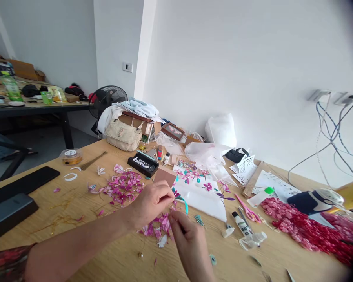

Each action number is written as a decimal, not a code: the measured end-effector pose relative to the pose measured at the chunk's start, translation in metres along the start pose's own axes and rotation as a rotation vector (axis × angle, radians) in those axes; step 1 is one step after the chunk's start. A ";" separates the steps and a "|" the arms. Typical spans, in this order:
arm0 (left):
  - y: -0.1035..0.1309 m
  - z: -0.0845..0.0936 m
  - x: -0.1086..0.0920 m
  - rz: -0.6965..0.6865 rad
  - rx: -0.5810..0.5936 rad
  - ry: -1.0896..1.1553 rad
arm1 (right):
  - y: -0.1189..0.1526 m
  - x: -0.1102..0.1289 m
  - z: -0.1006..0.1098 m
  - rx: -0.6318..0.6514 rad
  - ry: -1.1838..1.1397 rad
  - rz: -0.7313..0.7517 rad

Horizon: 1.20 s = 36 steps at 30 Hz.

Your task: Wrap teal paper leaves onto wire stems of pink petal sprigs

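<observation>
My left hand [154, 200] is closed in a pinch above the table, fingers curled toward the right. Just below and to its right, my right hand [191, 237] also has thumb and fingers pressed together. What either pinch holds is too small or hidden to make out. A curved teal strip [186, 205] shows between the two hands, one end close to my left fingertips; whether it is held I cannot tell. Beneath the hands lie pink-purple fabric petals [159, 227], with a larger petal heap [126, 184] behind my left hand. A white sheet [200, 199] bears wired pink flowers [207, 187].
At right are pink scissors [248, 211], a white bottle with black cap [241, 224] and red-pink floral trim [306, 231]. A black case [142, 163], a beige bag [123, 135] and plastic bags [207, 154] stand behind. Thin gold wires [57, 211] lie left.
</observation>
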<state>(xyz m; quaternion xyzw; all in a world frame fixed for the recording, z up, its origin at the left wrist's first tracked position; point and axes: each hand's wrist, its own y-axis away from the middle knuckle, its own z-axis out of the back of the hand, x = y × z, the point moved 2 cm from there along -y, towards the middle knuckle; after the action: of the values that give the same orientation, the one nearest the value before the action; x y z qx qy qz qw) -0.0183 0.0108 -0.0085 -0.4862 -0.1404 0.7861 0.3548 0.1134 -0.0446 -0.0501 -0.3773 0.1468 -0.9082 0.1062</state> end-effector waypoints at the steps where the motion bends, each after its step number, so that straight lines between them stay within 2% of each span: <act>1: 0.000 -0.001 0.001 -0.015 0.012 -0.034 | 0.004 0.007 0.002 -0.001 0.065 0.034; 3: 0.000 -0.004 0.001 -0.060 0.063 -0.092 | 0.007 0.020 0.015 -0.027 0.183 0.100; 6: 0.000 -0.005 -0.004 -0.147 0.160 -0.117 | -0.004 0.030 0.044 -0.101 0.277 0.135; 8: 0.001 -0.003 -0.009 -0.172 0.210 -0.072 | -0.018 0.026 0.061 -0.125 0.234 0.098; 10: 0.001 0.001 -0.012 -0.143 0.226 0.006 | -0.033 0.015 0.067 -0.087 0.098 0.023; 12: 0.001 0.004 -0.013 -0.078 0.200 0.101 | -0.041 0.001 0.061 -0.035 -0.086 -0.057; 15: 0.001 0.007 -0.010 0.022 0.099 0.206 | -0.037 -0.013 0.036 0.027 -0.306 -0.131; 17: 0.000 0.006 -0.006 0.068 0.037 0.212 | -0.024 -0.014 0.020 0.044 -0.310 -0.127; 19: -0.001 0.004 -0.003 0.088 0.006 0.170 | -0.009 -0.007 0.010 0.033 -0.186 -0.071; 21: -0.001 0.002 -0.001 0.069 0.011 0.102 | 0.004 0.005 0.011 0.019 -0.021 0.014; 23: -0.002 0.001 -0.002 0.029 0.059 0.034 | 0.009 0.019 0.022 -0.013 0.117 0.109; 26: -0.002 0.000 -0.008 -0.049 0.185 -0.022 | 0.002 0.034 0.051 -0.114 0.264 0.191; 28: -0.001 0.002 -0.014 -0.102 0.265 -0.012 | -0.011 0.036 0.068 -0.124 0.310 0.172; 30: 0.000 0.005 -0.018 -0.116 0.306 0.035 | -0.026 0.029 0.076 -0.089 0.257 0.130; 32: 0.001 0.008 -0.019 -0.073 0.282 0.110 | -0.037 0.017 0.074 -0.039 0.094 0.066; 36: 0.003 0.010 -0.011 0.059 0.138 0.260 | -0.035 -0.008 0.042 0.027 -0.310 -0.107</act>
<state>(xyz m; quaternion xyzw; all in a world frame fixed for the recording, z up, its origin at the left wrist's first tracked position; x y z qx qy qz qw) -0.0250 0.0027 0.0016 -0.5623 -0.0246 0.7344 0.3793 0.1459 -0.0169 -0.0150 -0.5188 0.0962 -0.8452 0.0843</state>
